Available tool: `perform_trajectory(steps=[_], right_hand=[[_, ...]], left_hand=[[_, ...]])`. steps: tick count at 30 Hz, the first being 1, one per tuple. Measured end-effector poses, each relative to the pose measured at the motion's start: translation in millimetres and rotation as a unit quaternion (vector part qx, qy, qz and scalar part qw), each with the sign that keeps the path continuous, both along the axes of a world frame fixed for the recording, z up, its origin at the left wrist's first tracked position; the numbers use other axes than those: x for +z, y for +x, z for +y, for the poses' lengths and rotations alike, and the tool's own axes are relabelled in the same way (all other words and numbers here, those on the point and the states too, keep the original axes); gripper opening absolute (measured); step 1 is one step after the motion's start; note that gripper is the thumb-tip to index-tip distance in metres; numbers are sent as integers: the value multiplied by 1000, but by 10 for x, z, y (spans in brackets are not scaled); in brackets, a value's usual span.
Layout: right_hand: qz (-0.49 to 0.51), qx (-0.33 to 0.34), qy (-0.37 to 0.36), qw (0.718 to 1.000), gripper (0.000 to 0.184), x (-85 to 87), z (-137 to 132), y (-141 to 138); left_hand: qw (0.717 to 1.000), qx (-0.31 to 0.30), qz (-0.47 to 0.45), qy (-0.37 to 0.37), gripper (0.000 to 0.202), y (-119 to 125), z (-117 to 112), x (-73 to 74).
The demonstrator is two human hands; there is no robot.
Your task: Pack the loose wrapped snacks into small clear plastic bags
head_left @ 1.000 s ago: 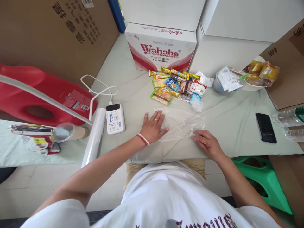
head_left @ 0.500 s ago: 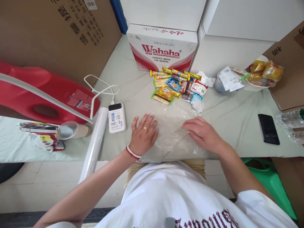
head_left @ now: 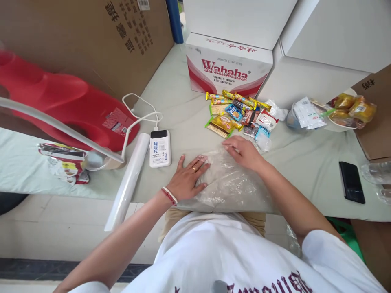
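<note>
1. The left hand (head_left: 187, 182) lies with its fingers extended and slightly spread, gripping nothing, pressed on the clear plastic film (head_left: 232, 183) at its nine o'clock side.
2. The right hand (head_left: 244, 152) is at the film's one o'clock side, fingers bent and thumb tucked near them; I cannot tell whether they pinch the film.
3. The film lies wrinkled on the worktop (head_left: 186, 126), directly before the person, reaching its front edge.
4. At twelve o'clock from the film, just beyond the right fingertips, is a pile of wrapped snacks (head_left: 233, 116); the Wahaha water carton (head_left: 230, 71) stands behind it.
5. At ten o'clock is a white power bank (head_left: 160, 152) with a cable plugged in.
6. At nine, a plastic-film roll (head_left: 130, 179) overhangs the worktop's front edge.
7. At three, well apart, lies a black phone (head_left: 351, 183).
</note>
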State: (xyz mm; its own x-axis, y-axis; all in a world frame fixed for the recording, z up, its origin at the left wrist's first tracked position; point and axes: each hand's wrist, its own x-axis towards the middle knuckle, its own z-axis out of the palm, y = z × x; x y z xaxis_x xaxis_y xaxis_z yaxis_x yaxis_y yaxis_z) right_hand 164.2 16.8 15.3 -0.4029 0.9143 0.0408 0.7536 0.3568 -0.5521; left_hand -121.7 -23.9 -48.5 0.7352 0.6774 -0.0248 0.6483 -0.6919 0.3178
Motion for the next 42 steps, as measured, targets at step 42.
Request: perform_trajectory(steps=[42], right_hand=[[-407, -10, -86, 909, 70, -154, 2434, -71]], left_hand=[[996, 85, -33, 14, 60, 32, -85, -30]])
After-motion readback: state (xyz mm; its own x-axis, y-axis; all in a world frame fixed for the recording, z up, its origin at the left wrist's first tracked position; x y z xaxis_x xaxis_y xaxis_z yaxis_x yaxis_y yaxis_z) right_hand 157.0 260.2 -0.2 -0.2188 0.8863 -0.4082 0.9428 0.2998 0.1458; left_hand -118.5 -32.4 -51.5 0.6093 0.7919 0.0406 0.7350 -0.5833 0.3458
